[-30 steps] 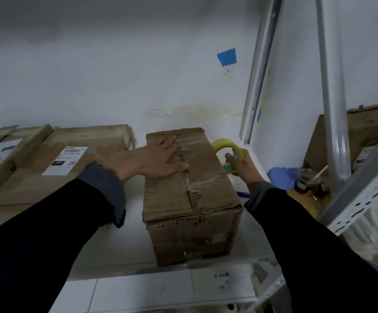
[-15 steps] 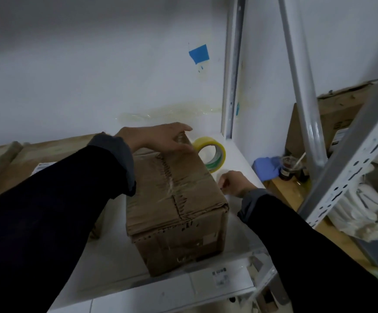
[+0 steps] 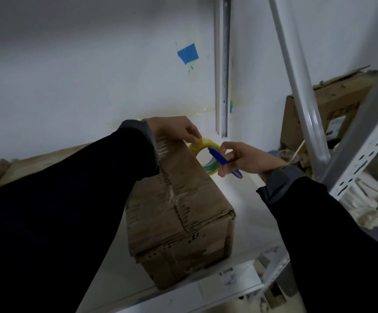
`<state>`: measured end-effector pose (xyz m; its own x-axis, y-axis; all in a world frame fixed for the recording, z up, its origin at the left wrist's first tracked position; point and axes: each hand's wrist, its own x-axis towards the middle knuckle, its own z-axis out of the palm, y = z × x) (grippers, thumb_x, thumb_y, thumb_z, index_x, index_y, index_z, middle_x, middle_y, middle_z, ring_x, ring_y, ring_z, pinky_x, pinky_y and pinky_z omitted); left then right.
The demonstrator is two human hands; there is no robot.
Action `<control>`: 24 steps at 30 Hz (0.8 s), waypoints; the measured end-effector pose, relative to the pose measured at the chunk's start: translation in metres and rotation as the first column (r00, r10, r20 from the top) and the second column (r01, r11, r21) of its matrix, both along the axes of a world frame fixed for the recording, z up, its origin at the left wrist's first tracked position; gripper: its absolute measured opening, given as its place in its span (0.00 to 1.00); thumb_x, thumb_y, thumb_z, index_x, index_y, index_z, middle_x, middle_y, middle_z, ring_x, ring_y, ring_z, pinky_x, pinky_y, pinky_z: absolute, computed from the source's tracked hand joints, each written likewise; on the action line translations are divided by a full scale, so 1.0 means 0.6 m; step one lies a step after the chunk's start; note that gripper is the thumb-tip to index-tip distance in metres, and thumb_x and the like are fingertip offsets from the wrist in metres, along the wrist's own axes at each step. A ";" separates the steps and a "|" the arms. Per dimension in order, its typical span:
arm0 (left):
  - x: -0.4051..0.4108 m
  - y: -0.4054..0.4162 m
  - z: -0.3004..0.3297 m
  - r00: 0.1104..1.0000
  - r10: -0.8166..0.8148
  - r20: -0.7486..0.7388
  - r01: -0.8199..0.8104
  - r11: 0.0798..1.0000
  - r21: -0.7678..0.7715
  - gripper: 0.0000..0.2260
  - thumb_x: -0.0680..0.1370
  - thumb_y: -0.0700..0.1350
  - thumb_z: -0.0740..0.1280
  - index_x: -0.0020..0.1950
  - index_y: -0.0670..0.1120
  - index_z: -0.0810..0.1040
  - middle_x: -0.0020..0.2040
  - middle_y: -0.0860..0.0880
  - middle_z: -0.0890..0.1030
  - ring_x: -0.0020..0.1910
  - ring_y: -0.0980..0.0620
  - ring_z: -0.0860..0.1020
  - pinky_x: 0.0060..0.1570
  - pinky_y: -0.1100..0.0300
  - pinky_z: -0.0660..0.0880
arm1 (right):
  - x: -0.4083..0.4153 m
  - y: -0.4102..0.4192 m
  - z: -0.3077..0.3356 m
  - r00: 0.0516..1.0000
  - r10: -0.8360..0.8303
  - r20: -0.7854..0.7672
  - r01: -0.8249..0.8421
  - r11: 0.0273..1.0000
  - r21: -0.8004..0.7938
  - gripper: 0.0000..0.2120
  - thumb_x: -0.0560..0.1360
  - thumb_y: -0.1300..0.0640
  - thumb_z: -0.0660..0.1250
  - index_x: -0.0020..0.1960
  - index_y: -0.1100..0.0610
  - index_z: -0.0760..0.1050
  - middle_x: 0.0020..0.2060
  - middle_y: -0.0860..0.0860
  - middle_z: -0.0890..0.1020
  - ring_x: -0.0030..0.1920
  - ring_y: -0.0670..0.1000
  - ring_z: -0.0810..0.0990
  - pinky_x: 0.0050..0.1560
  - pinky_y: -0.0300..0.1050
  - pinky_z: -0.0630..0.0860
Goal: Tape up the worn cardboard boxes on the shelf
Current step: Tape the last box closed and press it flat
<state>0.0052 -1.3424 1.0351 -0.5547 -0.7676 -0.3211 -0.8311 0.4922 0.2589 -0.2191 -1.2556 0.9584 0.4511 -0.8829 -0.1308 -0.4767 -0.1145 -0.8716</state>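
While the left hand (image 3: 174, 129) reaches over the far end of the worn cardboard box (image 3: 179, 206), its fingertips curl down and pinch the top edge of the yellow tape roll (image 3: 206, 154). That roll stands on edge on the white shelf (image 3: 246, 199), just beside the box's far right corner and touching it or nearly so. The right hand (image 3: 244, 159) is closed around a blue utility knife (image 3: 223, 161), held with its upper end at the roll's rim and its lower end sticking out below the fingers; whether a blade is out is too small to tell.

The box sits lengthwise on the shelf, its near end close to the front lip. Its top is creased and scuffed, with a torn seam running down the middle and a band of clear tape crossing it. Both forearms wear dark sleeves with grey cuffs.

Behind the box, a white wall carries a blue tape patch (image 3: 188, 53) and a glossy stain low down. A grey metal upright (image 3: 221, 68) rises in the corner, and a slanted perforated shelf post (image 3: 364, 154) crosses the right side. Beyond it stands another cardboard box (image 3: 332, 105) with a label. Flat brown cartons (image 3: 25, 166) lie at the left, mostly hidden by the left arm.
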 end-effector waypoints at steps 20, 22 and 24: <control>-0.011 -0.056 -0.019 0.990 0.137 0.026 -0.140 0.965 0.221 0.12 0.85 0.46 0.60 0.48 0.49 0.83 0.41 0.49 0.78 0.39 0.52 0.73 0.44 0.60 0.72 | 0.091 -0.045 0.094 0.940 -0.163 -0.300 0.079 0.958 -0.274 0.12 0.80 0.60 0.66 0.62 0.54 0.78 0.38 0.49 0.84 0.24 0.33 0.73 0.23 0.24 0.65; -0.010 -0.057 -0.020 0.989 0.148 0.017 -0.148 0.963 0.225 0.11 0.85 0.45 0.60 0.51 0.47 0.82 0.41 0.48 0.77 0.38 0.52 0.73 0.44 0.59 0.73 | 0.090 -0.051 0.096 0.942 -0.152 -0.299 0.069 0.960 -0.271 0.11 0.80 0.60 0.66 0.62 0.54 0.78 0.37 0.50 0.85 0.22 0.32 0.73 0.22 0.26 0.66; -0.009 -0.059 -0.022 0.989 0.146 0.005 -0.143 0.960 0.241 0.12 0.85 0.45 0.61 0.46 0.49 0.82 0.41 0.47 0.78 0.39 0.52 0.74 0.46 0.57 0.73 | 0.091 -0.057 0.096 0.940 -0.136 -0.312 0.054 0.965 -0.258 0.11 0.80 0.60 0.66 0.62 0.54 0.79 0.38 0.50 0.85 0.23 0.34 0.74 0.21 0.27 0.65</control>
